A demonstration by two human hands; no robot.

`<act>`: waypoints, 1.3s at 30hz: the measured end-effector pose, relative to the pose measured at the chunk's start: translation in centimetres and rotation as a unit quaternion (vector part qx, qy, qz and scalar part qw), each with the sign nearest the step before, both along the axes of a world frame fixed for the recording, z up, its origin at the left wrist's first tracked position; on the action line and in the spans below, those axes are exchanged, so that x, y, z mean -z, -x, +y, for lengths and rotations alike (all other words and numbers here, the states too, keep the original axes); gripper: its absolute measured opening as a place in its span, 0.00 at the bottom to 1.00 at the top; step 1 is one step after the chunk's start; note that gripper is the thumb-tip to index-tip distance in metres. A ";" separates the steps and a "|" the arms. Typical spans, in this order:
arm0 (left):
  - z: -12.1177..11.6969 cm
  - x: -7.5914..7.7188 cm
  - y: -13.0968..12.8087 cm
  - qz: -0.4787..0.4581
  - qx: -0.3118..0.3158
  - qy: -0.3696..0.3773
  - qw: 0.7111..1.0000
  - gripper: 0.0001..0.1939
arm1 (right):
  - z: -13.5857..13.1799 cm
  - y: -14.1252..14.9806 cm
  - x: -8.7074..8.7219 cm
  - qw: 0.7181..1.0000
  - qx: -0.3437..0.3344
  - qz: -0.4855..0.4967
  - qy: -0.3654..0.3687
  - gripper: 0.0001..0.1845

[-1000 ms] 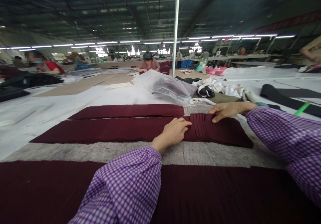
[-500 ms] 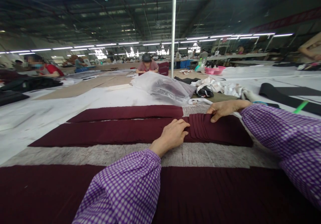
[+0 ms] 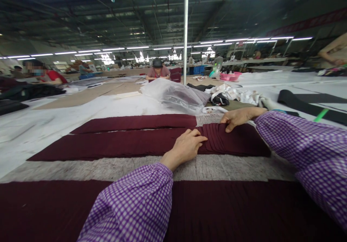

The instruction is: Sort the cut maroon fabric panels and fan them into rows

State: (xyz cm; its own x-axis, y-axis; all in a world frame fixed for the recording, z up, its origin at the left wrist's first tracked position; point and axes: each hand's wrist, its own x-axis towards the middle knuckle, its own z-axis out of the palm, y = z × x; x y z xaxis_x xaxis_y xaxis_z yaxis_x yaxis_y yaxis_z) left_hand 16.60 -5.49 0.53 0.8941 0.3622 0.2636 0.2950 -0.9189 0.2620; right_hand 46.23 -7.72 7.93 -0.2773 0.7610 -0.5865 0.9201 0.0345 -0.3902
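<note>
— Pleats (image 3: pixel 227 137) on our burgundy cloth strip (image 3: pixel 108 147): how far do they run?

— We see them only at the right end, packed close; the long stretch toward the left lies flat, with no folds yet.

— And our hands?

— Our left hand (image 3: pixel 187 147) lies curled on the strip, fingers at the edge of the pleats. Our right hand (image 3: pixel 240 119) hooks over the far edge of the folds; whether either one is pinching, we cannot tell.

— Where's the strip?

— On the grey padded worktop (image 3: pixel 108 169), just below a second strip (image 3: pixel 132 122).
</note>
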 end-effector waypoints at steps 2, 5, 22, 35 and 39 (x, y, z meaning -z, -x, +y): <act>0.0 0.0 0.0 -0.001 0.010 -0.006 1.000 0.20 | -0.1 -0.1 0.2 1.000 -0.004 -0.011 -0.011 0.13; 0.0 0.1 0.0 -0.008 0.021 -0.017 1.000 0.20 | -0.1 -0.2 0.4 0.999 -0.012 -0.024 -0.025 0.13; -1.2 0.7 -1.1 -0.024 0.033 -0.025 0.999 0.21 | -0.4 -0.4 1.2 0.982 0.007 -0.135 -0.128 0.15; -1.2 0.8 -1.5 -0.010 0.050 -0.017 0.999 0.22 | -2.2 -1.8 0.8 0.979 0.068 -0.150 -0.119 0.17; -1.8 0.5 -1.6 -0.015 0.039 -0.015 0.999 0.26 | -3.1 -3.3 0.2 0.983 0.090 -0.117 -0.110 0.16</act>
State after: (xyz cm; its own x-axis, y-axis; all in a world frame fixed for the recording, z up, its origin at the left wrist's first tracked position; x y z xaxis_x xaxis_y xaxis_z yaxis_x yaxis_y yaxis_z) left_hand 18.24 -7.24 0.03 0.9106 0.2828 0.3013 0.2139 -0.9465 0.2417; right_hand 49.50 -10.84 7.69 -0.0036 0.9010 -0.4338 0.9825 -0.0776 -0.1694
